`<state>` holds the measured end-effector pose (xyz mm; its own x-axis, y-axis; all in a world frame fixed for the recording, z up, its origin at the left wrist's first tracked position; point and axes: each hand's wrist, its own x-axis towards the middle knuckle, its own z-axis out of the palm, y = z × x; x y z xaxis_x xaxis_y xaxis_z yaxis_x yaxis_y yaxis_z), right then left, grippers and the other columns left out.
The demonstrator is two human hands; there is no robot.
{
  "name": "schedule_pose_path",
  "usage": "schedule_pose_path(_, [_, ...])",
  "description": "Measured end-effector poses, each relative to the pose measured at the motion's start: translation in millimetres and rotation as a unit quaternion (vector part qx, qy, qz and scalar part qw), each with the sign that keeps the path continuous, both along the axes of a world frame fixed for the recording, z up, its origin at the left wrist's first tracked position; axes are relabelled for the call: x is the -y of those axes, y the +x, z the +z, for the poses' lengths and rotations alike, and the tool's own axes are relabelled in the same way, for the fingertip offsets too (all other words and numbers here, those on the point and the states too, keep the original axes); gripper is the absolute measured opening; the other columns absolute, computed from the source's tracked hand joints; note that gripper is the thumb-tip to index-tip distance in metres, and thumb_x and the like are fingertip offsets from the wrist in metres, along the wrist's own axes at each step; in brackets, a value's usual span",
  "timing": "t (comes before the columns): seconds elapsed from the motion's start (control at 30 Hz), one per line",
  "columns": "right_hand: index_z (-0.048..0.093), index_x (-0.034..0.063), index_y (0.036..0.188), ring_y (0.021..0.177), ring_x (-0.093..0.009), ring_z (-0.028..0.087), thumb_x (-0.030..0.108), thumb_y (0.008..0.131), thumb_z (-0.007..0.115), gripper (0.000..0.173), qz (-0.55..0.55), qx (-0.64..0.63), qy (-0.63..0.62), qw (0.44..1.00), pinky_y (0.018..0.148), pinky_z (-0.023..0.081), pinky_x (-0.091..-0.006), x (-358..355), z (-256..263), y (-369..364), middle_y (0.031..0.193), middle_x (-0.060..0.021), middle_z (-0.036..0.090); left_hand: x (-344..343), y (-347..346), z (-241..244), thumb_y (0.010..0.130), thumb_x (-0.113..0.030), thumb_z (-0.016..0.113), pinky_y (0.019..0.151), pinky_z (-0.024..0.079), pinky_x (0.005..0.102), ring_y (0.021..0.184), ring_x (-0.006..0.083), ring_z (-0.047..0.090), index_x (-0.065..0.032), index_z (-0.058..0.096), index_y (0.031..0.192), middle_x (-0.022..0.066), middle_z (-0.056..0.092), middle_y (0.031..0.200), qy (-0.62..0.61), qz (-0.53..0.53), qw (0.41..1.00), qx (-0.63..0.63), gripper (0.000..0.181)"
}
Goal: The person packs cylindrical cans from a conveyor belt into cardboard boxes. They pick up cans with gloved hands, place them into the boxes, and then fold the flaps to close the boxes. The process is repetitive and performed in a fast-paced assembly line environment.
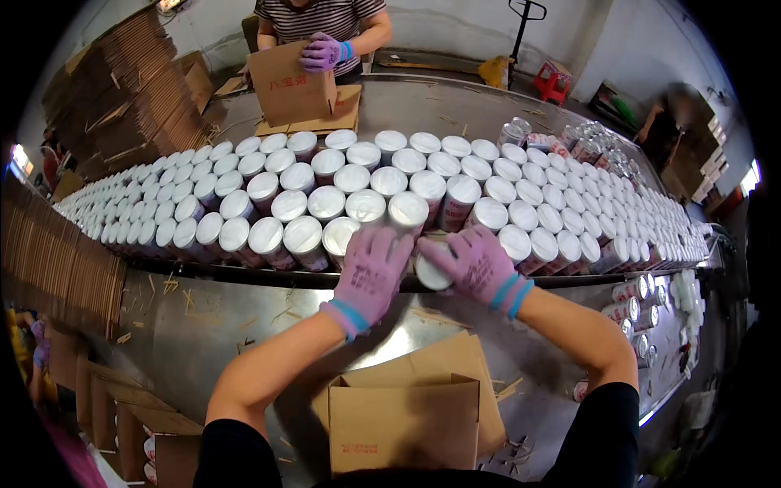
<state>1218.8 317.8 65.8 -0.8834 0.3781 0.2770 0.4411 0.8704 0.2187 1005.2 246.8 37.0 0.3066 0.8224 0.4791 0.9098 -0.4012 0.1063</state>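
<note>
In front of me stands a long band of packed upright cans with white lids (389, 181). My left hand (373, 274), in a purple knit glove with a blue cuff, reaches over the near row. Its fingers lie beside a near-row can (340, 236), and the palm hides whether it grips anything. My right hand (479, 262), gloved alike, is closed around a tilted can (434, 273) at the near edge of the band. Close to my body, an upright cardboard box (403, 421) with red print stands on flat cardboard (427, 360).
Across the cans, a co-worker's gloved hand (323, 52) holds a carton (290, 88). Cardboard stacks (55, 268) rise at left, above filled cartons (165, 421). Loose cans (634, 305) lie at right. Straw-like scraps (189, 302) litter the metal table (244, 341).
</note>
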Motion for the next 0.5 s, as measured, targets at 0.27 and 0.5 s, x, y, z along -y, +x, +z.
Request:
schedule_pose_path(0.27, [0.04, 0.0106, 0.137, 0.108, -0.029, 0.057, 0.063, 0.089, 0.043, 0.071, -0.008, 0.114, -0.695, 0.71, 0.095, 0.041, -0.0377, 91, -24, 5, 0.121, -0.0144, 0.058, 75, -14, 23, 0.083, -0.056, 0.056, 0.096, 0.042, 0.0363, 0.108, 0.031, 0.055, -0.0068, 0.048, 0.13, 0.0218, 0.057, 0.112, -0.679, -0.117, 0.722, 0.067, 0.068])
schedule_pose_path(0.5, [0.047, 0.0092, 0.133, 0.108, -0.027, 0.057, 0.05, 0.096, 0.04, 0.056, -0.067, 0.111, -0.406, 0.905, 0.096, 0.041, -0.0357, 71, -13, 11, 0.116, -0.0166, 0.062, 52, -10, 23, 0.093, -0.035, 0.049, 0.084, 0.047, 0.0331, 0.082, 0.0208, 0.062, -0.0073, 0.065, 0.098, 0.0149, 0.065, 0.089, -0.551, -0.116, 0.812, 0.156, 0.033])
